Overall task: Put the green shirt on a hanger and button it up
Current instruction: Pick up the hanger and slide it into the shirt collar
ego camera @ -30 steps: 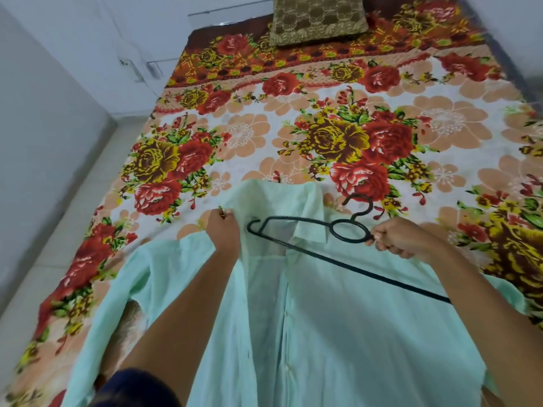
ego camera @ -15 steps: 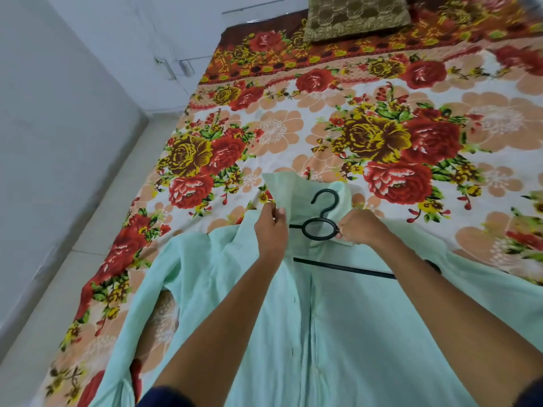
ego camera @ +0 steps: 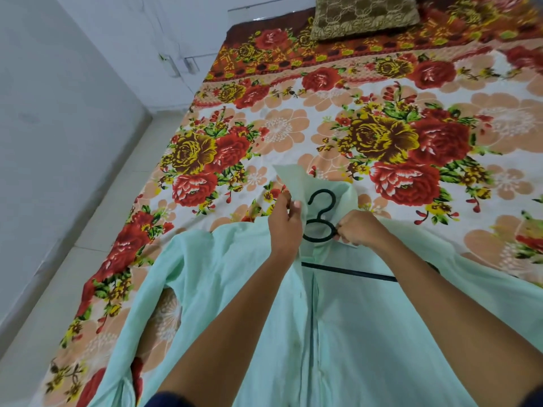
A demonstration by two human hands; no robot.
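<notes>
**Soft shirt, stiff hanger: the collar is the place to hold**

The pale green, thin cotton shirt [ego camera: 367, 333] lies front-up on the floral bedsheet of the bed [ego camera: 293, 136], its collar end away from the person. Left of the black wire hanger [ego camera: 320, 218], the left hand [ego camera: 285, 227] pinches the left collar flap between thumb and fingers, lifting it. The hanger's hook and loop show at the neck opening; its lower bar crosses inside the shirt just nearer the person. Right of the hanger, the right hand [ego camera: 357, 227] is curled round the loop's edge and the right collar edge.

The cloth looks light and limp and will likely sag and slide, so the firmer collar band and button placket seem the best holds. The hanger looks rigid and light.
</notes>
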